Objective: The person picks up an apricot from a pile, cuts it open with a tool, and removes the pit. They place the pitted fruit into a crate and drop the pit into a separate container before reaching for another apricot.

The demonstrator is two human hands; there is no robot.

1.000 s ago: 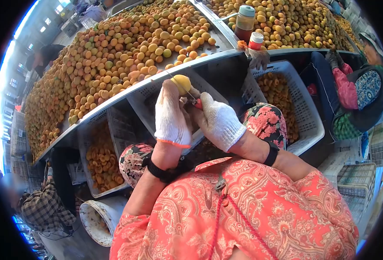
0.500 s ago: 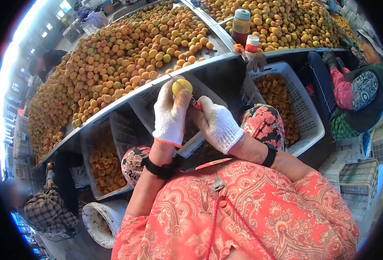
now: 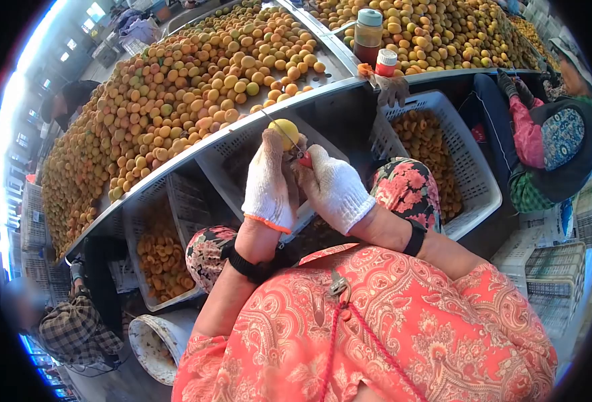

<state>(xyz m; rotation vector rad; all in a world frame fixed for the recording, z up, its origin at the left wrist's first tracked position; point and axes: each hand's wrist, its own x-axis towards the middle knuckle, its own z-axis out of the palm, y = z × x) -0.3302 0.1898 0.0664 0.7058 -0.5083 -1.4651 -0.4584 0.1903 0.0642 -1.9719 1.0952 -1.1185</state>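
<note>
Close to the metal table edge, my left hand in a white knitted glove is closed around a yellow apricot. My right hand, gloved the same way, grips the red handle of a small knife. Its thin dark blade lies across the apricot's face and sticks out past its upper left side. Both hands are together, the right fingertips against the left glove. Below them is a grey plastic crate, partly hidden by my hands.
Heaped apricots cover the metal table. A lidded jar and a white-capped red container stand at its edge. Crates of apricot pieces flank me; a white bucket is lower left. People sit on both sides.
The knife blade now lies across the apricot, and my left hand has turned and shifted slightly right, closer to the right hand. The person at right has raised their hands.
</note>
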